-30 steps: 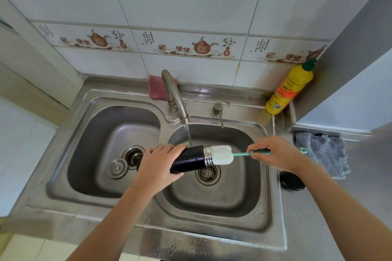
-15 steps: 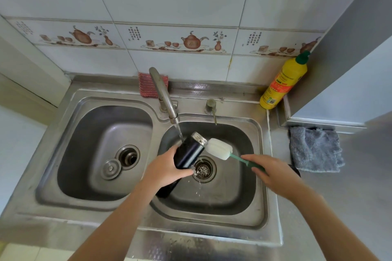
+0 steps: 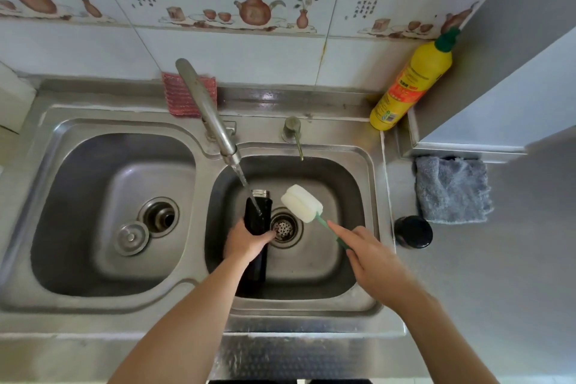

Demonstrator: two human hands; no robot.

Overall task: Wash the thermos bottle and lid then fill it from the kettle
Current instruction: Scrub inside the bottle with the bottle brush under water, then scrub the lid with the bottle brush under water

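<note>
Thermos (image 3: pixel 257 215) stands nearly upright in the right basin of the sink (image 3: pixel 372 165), its steel-rimmed mouth up and tipped slightly away from the person, just left of the drain (image 3: pixel 284 227). Its body is dark and wet-looking, and the lower part runs down behind the left hand toward the basin's near wall. On the far left, the other basin holds an open drain with a round metal plug (image 3: pixel 131 237) lying beside it. A red ribbed cloth (image 3: pixel 177 97) leans against the back ledge behind the tap (image 3: pixel 207 112), whose spout reaches forward and to the right; a thin stream of water (image 3: pixel 246 187) falls from it onto the thermos at its mouth. The left hand (image 3: pixel 246 241) comes in from below with the forearm stretched forward over the sink's front edge, fingers wrapped around the thermos at mid-body. To the right, a brush (image 3: pixel 301 203) with a white sponge head and green handle is held clear of the thermos, head pointing up and left above the drain. The right hand (image 3: pixel 369 254) grips that handle low down, index finger laid straight along it, wrist angled inward. On the surface (image 3: pixel 498 274) right of the sink sits a dark round lid (image 3: pixel 413 231), beside a folded grey cloth (image 3: pixel 452 190). A yellow bottle (image 3: pixel 411 84) with a green cap leans in the back corner.
</note>
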